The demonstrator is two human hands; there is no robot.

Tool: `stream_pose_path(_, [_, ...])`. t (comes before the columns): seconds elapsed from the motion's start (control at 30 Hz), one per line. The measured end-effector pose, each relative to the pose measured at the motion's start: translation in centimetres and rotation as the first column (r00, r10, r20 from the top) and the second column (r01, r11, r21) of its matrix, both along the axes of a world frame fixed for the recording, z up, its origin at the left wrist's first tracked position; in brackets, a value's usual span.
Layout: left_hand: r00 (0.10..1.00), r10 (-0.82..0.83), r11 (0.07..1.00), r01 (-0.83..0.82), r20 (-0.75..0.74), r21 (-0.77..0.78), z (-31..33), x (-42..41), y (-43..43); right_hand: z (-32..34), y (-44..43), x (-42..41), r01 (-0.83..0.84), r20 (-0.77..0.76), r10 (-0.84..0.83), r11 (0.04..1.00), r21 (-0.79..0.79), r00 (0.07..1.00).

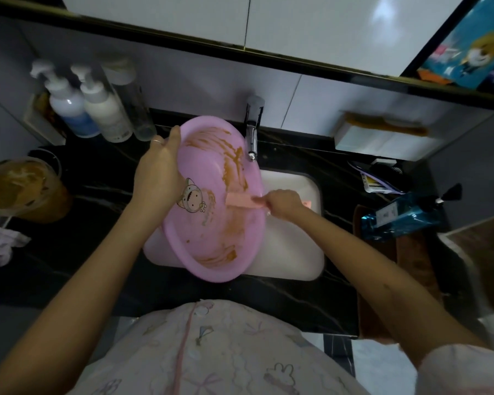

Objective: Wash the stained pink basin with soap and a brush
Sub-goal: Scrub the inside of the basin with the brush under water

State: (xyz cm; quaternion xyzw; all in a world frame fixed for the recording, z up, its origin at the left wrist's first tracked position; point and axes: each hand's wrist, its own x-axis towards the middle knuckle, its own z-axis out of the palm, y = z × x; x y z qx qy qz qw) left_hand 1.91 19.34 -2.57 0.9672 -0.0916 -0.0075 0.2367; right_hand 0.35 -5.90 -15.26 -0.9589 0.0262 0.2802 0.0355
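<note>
Scrubbing seems barely begun; the basin is mostly dirty.
The right hand (285, 203) curls round a pink brush (240, 201) set against the inner wall. The left hand (158, 172) grips the rim of the pink basin (208, 159), which is tilted over the white sink (293, 243) mid-tabletop. Brown stains streak it, and no suds are visible.

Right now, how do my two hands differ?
The left hand grips the rim of the pink basin, while the right hand holds the pink brush. The left hand sits at the basin's left edge; the right hand reaches over its right edge. Both work on the basin.
</note>
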Motion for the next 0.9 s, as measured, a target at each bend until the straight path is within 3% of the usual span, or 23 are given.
stream_pose_path(0.07, [1.000, 0.000, 1.000, 0.000, 0.005, -0.006, -0.1, 0.0, 0.0, -0.6, 0.6, -0.5, 0.040, 0.024, -0.041, 0.998, 0.038, 0.999])
stream_pose_path(0.17, [1.000, 0.012, 1.000, -0.012, 0.026, -0.005, -0.2, 0.1, 0.3, -1.9, 1.6, -2.1, 0.181, -0.154, -0.149, 0.958, 0.223, 0.977])
stream_pose_path(0.27, [0.999, 0.021, 1.000, -0.021, 0.026, 0.003, -0.2, 0.1, 0.2, -2.0, 1.7, -3.4, 0.134, -0.226, -0.063, 0.941, 0.312, 0.972])
stream_pose_path(0.4, [0.999, 0.020, 1.000, -0.020, 0.046, 0.003, -0.1, 0.0, -0.4, -1.7, 2.6, -5.9, 0.287, -0.309, -0.133, 0.798, 0.530, 0.942])
stream_pose_path(0.47, [0.999, 0.019, 1.000, -0.019, 0.048, -0.001, -0.2, 0.0, -0.5, -1.5, 2.5, -6.8, 0.297, -0.378, -0.071, 0.757, 0.583, 0.923])
stream_pose_path(0.57, [0.999, 0.012, 1.000, -0.012, 0.030, 0.005, -0.1, 0.0, -0.4, -0.8, 1.7, -5.1, 0.171, -0.304, -0.024, 0.867, 0.468, 0.953])
stream_pose_path(0.67, [1.000, 0.002, 1.000, -0.002, 0.016, 0.014, 0.2, -0.1, -0.5, 0.0, 0.8, -2.5, 0.088, -0.002, -0.088, 0.993, 0.077, 0.996])
stream_pose_path(0.73, [1.000, -0.001, 1.000, 0.000, 0.013, 0.025, 0.3, -0.1, -0.5, -0.3, 0.9, -2.0, 0.006, 0.099, -0.005, 1.000, -0.008, 0.995])
stream_pose_path(0.8, [1.000, 0.001, 1.000, -0.001, 0.019, 0.026, 0.3, 0.0, -0.5, -0.8, 1.1, -2.1, -0.005, 0.029, 0.002, 0.996, 0.087, 1.000])
stream_pose_path(0.9, [1.000, 0.006, 1.000, -0.007, 0.016, 0.024, 0.1, 0.1, -0.5, -1.4, 1.2, -2.9, 0.112, -0.267, -0.015, 0.930, 0.350, 0.964])
